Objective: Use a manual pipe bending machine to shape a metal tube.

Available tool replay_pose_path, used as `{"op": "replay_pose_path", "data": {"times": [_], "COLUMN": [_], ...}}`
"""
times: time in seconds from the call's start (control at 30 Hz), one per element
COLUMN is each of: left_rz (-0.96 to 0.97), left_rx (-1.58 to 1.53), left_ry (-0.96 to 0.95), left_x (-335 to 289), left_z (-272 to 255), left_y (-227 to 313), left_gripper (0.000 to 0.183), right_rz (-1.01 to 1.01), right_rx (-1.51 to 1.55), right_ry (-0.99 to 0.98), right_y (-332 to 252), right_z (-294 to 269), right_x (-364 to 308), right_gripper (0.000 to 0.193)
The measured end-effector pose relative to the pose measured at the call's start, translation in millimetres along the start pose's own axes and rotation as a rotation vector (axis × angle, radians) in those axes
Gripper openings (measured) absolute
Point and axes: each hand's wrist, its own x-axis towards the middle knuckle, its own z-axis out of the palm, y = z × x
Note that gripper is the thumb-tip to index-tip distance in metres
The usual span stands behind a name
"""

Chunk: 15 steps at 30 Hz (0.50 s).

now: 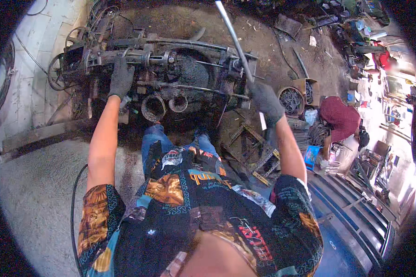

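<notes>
Both my hands wear dark grey gloves. My right hand is closed round the lower part of a long silver metal bar, which slants up and left past the right end of a greasy machine. I cannot tell whether the bar is joined to the machine. My left hand is on the machine's left part, its fingers bent over a dark piece near a shaft; what they grip is hard to make out. Two round openings face me on the machine's near side, above my legs.
Right of the machine are a round container of thin metal pieces and a cardboard box. A person in a dark red top bends low there. Yellow-and-black metal frames lie near my right leg. Blue metal framework fills the lower right.
</notes>
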Motion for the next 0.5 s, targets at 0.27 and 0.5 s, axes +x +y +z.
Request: {"op": "replay_pose_path", "data": {"times": [0.27,0.5], "left_rz": [0.027,-0.015], "left_rx": [-0.031,0.053], "left_ry": [-0.016,-0.125], "left_x": [8.7,12.6], "left_z": [-1.1,-3.7], "left_y": [-15.6,-22.4], "left_gripper": [0.067,0.066], "right_rz": [-0.544,-0.468], "right_rx": [0.055,-0.679], "right_ry": [0.114,-0.146], "right_y": [-80.4,-48.4], "right_z": [50.2,-25.5], "right_x": [101.1,176.2], "right_gripper": [0.037,0.029]}}
